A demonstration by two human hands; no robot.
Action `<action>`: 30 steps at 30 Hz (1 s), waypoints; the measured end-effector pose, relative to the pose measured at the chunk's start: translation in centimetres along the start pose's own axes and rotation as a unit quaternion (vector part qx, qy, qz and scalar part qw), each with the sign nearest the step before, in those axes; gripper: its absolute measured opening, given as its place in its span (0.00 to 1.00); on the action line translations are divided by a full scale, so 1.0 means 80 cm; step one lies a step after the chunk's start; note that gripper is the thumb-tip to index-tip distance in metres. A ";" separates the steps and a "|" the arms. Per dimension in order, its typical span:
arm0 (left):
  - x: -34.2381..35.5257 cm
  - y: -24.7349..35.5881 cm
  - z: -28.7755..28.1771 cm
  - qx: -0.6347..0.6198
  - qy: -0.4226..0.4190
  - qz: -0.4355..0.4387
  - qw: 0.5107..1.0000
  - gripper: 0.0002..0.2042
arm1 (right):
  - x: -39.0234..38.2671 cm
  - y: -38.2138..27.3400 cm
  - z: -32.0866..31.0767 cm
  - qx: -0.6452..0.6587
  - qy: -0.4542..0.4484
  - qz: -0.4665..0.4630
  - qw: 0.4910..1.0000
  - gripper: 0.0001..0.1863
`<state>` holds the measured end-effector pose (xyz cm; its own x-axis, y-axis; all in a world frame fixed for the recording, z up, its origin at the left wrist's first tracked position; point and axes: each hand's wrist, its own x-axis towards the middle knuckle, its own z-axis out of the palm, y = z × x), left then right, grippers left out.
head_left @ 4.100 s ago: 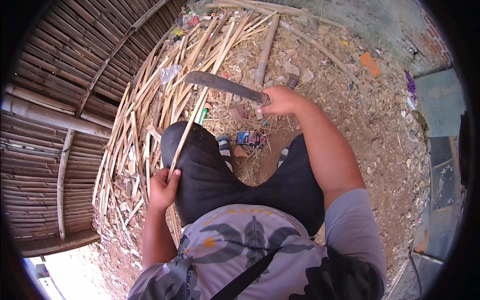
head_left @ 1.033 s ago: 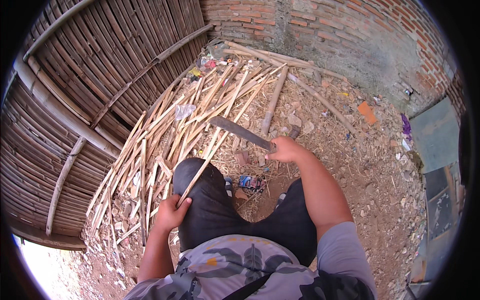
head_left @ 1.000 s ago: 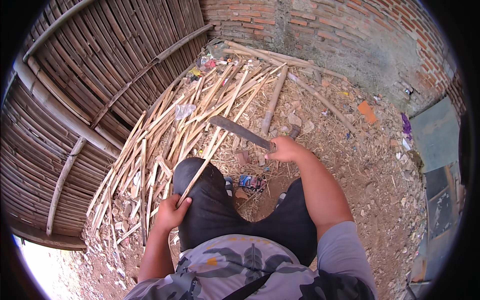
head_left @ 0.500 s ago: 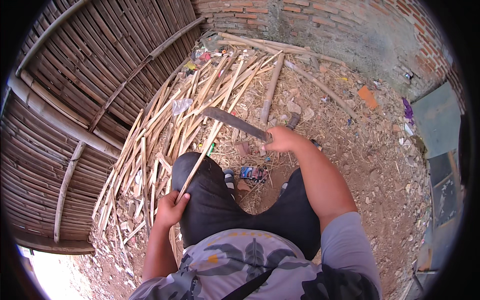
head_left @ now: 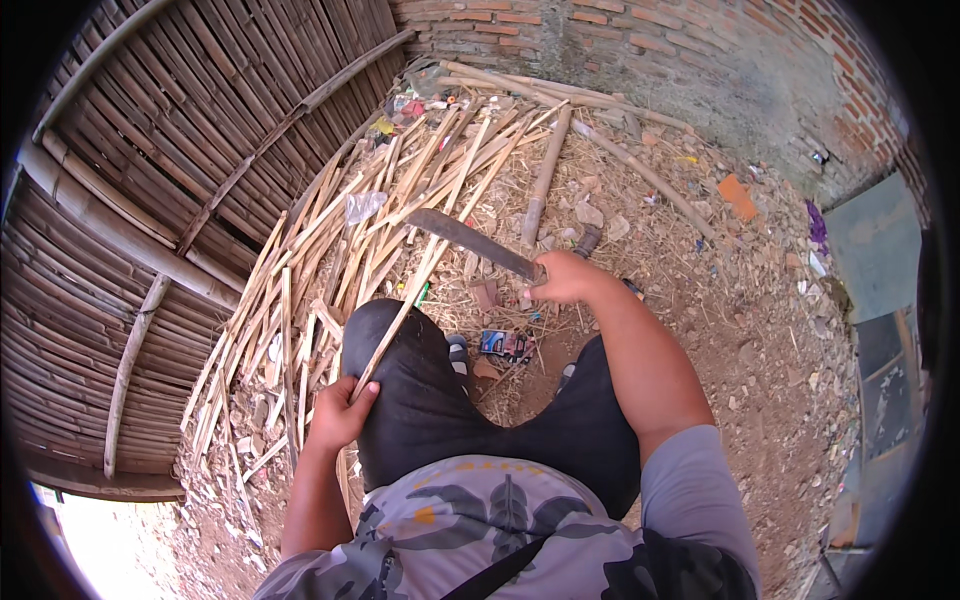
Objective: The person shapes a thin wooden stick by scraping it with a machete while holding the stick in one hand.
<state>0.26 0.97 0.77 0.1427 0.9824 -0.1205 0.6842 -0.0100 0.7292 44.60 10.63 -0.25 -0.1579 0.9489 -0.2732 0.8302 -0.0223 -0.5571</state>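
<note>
My right hand (head_left: pixel 562 277) is closed round the handle of a machete (head_left: pixel 470 240), out in front of my knees. Its dark, broad blade points to the left, and the tip end crosses a long, thin bamboo strip (head_left: pixel 402 312). The near end of that strip is gripped in my left hand (head_left: pixel 341 410), thumb on top, beside my left thigh. From there the strip slants forward over my left knee. Whether the blade touches the strip I cannot tell. The machete's handle is mostly hidden by my fingers.
Many split bamboo strips (head_left: pixel 300 260) lie heaped on the left, by a slatted bamboo wall (head_left: pixel 200 110). Bamboo poles (head_left: pixel 547 175) lie ahead, before a brick wall (head_left: pixel 680 60). Litter and an orange piece (head_left: pixel 738 197) dot the dirt floor. Grey panels (head_left: pixel 880 245) lean at the right.
Very little differs. The machete's blade has tilted slightly and my left hand has shifted a touch upward, both grips unchanged.
</note>
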 end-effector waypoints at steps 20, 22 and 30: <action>0.001 -0.004 0.001 -0.021 -0.007 -0.010 1.000 0.21 | 0.003 0.000 0.001 0.003 -0.012 -0.007 1.000 0.26; 0.002 -0.009 0.001 -0.017 -0.009 -0.012 1.000 0.21 | 0.005 0.003 0.004 0.003 -0.006 -0.014 1.000 0.27; 0.005 -0.021 0.004 -0.026 -0.008 -0.009 1.000 0.21 | 0.007 0.004 0.003 0.008 -0.012 -0.016 1.000 0.28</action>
<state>-0.61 1.32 -0.75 0.1415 0.9794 -0.1440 0.6490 0.0180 0.7606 44.70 11.07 -0.76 -0.1969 0.9414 -0.2740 0.8162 0.0025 -0.5778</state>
